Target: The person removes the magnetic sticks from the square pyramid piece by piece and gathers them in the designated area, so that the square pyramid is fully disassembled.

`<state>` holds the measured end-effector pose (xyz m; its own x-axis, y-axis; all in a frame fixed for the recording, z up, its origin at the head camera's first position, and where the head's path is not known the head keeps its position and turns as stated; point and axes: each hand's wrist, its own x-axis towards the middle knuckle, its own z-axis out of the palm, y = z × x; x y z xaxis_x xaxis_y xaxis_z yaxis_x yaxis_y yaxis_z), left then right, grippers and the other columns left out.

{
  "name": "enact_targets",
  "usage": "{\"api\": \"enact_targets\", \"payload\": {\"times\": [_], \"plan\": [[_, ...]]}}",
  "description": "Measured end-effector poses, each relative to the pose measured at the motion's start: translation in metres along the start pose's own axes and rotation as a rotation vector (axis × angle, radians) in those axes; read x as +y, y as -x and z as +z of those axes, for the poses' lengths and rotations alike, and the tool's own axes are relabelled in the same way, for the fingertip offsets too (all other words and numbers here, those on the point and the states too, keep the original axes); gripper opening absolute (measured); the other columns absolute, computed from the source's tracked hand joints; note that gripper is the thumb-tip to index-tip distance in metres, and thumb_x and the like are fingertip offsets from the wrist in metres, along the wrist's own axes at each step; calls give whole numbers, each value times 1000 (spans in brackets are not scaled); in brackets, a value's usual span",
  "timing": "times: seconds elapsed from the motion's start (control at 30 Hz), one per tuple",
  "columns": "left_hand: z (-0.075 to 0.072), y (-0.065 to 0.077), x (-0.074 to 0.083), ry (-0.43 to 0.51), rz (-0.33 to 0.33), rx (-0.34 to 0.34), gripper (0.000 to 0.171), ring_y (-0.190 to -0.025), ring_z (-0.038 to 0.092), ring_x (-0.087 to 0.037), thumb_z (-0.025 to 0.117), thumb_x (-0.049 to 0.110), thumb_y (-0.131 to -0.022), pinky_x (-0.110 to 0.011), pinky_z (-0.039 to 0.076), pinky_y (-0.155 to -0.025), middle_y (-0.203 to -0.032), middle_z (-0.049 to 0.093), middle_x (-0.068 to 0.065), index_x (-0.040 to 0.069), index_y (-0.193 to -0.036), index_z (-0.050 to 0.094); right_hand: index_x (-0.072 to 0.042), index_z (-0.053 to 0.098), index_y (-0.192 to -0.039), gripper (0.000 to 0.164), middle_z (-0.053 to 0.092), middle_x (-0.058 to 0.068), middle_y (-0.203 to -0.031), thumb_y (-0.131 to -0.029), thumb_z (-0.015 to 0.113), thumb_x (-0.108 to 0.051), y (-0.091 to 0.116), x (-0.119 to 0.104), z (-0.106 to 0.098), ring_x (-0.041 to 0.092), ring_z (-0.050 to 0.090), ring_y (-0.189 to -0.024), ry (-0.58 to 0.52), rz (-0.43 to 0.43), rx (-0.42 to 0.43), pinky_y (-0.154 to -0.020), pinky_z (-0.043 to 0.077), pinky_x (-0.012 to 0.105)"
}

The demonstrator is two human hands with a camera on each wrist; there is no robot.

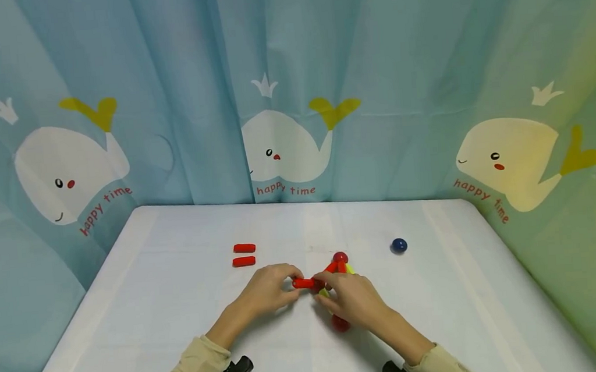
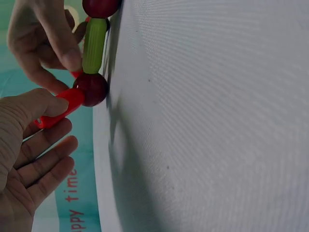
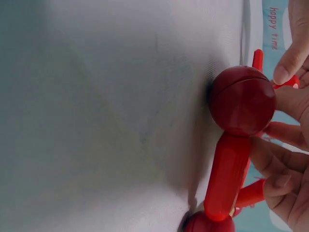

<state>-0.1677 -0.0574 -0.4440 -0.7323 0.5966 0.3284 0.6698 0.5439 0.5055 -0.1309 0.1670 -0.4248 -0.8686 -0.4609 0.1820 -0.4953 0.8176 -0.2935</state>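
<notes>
In the head view my left hand [image 1: 265,291] pinches a red rod [image 1: 303,283] between thumb and fingers. The rod's inner end meets a dark red ball [image 2: 91,90] in the left wrist view. That ball belongs to a ball-and-rod frame with a yellow-green rod [image 2: 94,46] and several red rods. My right hand [image 1: 356,299] holds the frame near that ball and hides part of it. A red ball [image 1: 340,257] forms its far corner; another red ball [image 1: 341,323] is at the near end. Close to the right wrist camera are a large red ball [image 3: 243,100] and red rod [image 3: 227,176].
Two loose red rods, the upper rod [image 1: 244,248] and the lower rod [image 1: 244,261], lie left of the frame. A dark blue ball [image 1: 399,246] rests to the right on the white table [image 1: 176,242]. A whale-print curtain [image 1: 194,130] hangs behind.
</notes>
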Motion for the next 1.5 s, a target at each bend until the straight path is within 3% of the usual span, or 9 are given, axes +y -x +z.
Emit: {"api": "enact_targets", "payload": {"times": [0.3,0.53,0.67,0.87,1.1,1.3,1.5], "plan": [[0,-5,-3,-30,-45,-20,14,-81,65,-17,80,12,-85,-31,53,-74,-92,73,2,11,-98,75,-14,72,-112,30,67,-7,-78,-85,84,-20,-8,5,10,6,45,-58,-5,74,9,-45,37,21],[2,-3,-13,-69,-47,-38,15,-89,67,-15,79,15,-90,-35,55,-81,-97,74,1,11,-103,75,-20,70,-102,24,59,-11,-71,-83,86,-21,-9,9,10,4,42,-54,23,-10,6,-43,33,20],[1,0,-14,-65,-52,-34,15,-89,67,-15,79,15,-90,-36,55,-82,-98,74,1,12,-104,75,-21,69,-101,25,61,-9,-74,-83,86,-20,-9,10,11,3,42,-55,25,-56,4,-44,33,19],[1,2,-16,-73,-42,-66,14,-84,63,-13,77,18,-92,-32,53,-77,-95,73,3,12,-104,74,-20,71,-107,27,67,-6,-81,-84,85,-22,-4,15,12,3,45,-58,21,-56,-22,-46,35,18],[-26,12,-33,-42,-200,110,14,-72,60,-8,81,14,-87,-27,47,-61,-86,71,7,17,-98,74,-20,73,-110,30,70,-10,-83,-83,86,-21,-2,27,5,3,46,-60,9,-12,-26,-51,39,20],[-34,23,-41,-7,-207,57,13,-77,64,-9,81,15,-88,-27,51,-67,-88,71,7,16,-99,74,-19,73,-112,31,72,-7,-90,-83,85,-21,-1,31,3,3,48,-63,-1,-31,-30,-52,39,19],[-40,34,-47,-10,-295,39,16,-79,66,-12,81,12,-87,-31,51,-69,-93,73,4,13,-102,75,-19,73,-112,31,70,-7,-87,-83,85,-20,-1,32,4,3,45,-62,-1,-44,-25,-50,38,20]]}}
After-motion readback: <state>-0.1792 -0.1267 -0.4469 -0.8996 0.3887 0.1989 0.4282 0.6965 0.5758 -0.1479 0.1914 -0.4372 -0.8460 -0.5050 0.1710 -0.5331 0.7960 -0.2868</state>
